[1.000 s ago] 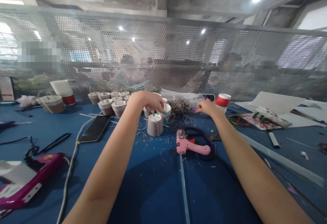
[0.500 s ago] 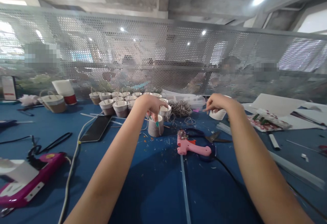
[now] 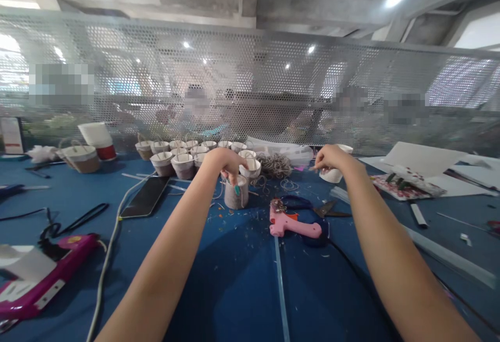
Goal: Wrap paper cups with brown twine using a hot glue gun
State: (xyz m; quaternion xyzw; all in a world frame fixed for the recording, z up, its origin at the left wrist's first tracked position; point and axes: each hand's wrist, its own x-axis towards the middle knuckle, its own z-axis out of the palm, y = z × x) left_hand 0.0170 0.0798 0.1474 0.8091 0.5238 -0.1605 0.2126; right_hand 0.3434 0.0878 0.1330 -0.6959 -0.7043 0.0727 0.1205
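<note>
My left hand, half-curled, is touching a grey, rough-textured tapered cup standing on the blue table, grip unclear; my right hand is bunching its fingers beside a white ridged cup, hold unclear; a pink plastic glue gun is lying nearer.

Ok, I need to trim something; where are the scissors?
Right of centre in the head view, the scissors lie partly beneath the pink glue gun.
</note>
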